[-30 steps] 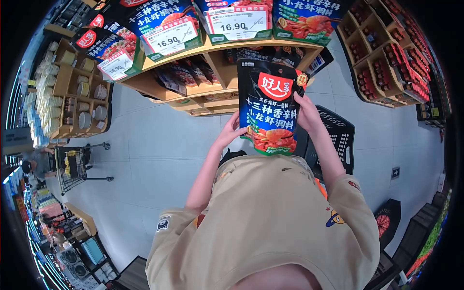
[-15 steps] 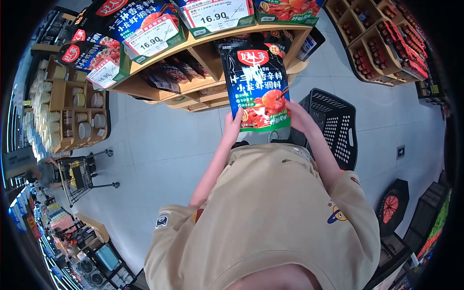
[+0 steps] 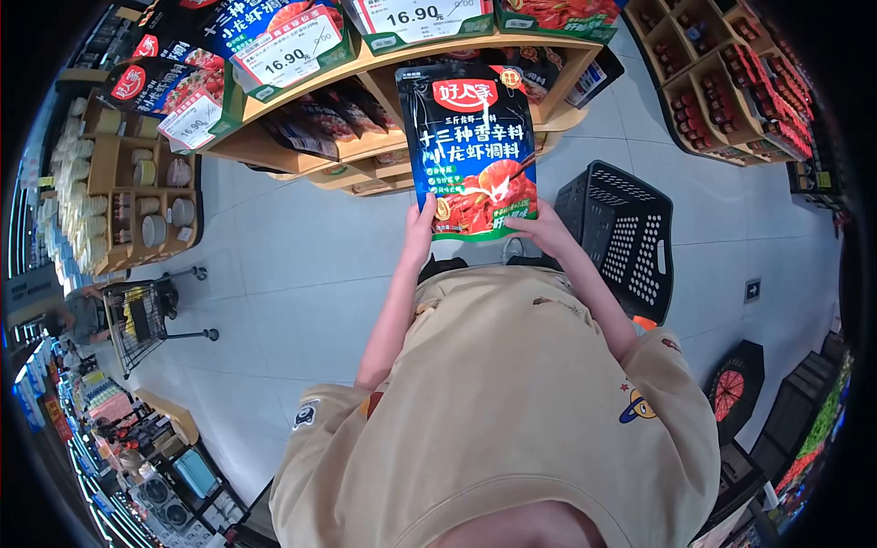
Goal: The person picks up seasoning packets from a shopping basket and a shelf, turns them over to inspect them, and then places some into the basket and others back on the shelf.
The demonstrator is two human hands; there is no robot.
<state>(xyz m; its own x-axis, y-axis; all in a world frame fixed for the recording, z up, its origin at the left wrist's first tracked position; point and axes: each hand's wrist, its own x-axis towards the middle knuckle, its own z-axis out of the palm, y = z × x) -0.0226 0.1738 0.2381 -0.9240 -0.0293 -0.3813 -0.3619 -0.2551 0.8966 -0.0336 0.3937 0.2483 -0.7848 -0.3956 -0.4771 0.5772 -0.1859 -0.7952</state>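
Note:
A crayfish seasoning pouch (image 3: pixel 470 155), dark blue and black with a red logo and a picture of red crayfish, is held up in front of me with its printed face towards me. My left hand (image 3: pixel 419 228) grips its lower left edge, thumb on the front. At the lower right corner my right hand (image 3: pixel 545 228) holds it too, the thumb lying across the front. The other fingers of both hands are hidden behind the pouch. Just beyond it stands a wooden display shelf (image 3: pixel 365 78) with similar pouches on it.
Price tags (image 3: pixel 288 60) line the shelf's front. A black shopping basket (image 3: pixel 617 242) stands on the floor to my right. At the left, a person is beside a shopping cart (image 3: pixel 137 320). Wooden racks of bowls (image 3: pixel 151 196) and of red-topped jars (image 3: pixel 731 82) flank the aisle.
The pouch and both hands have shifted slightly left and a little upward. My right thumb now lies further across the pouch's front. The cart at the left has moved slightly in view.

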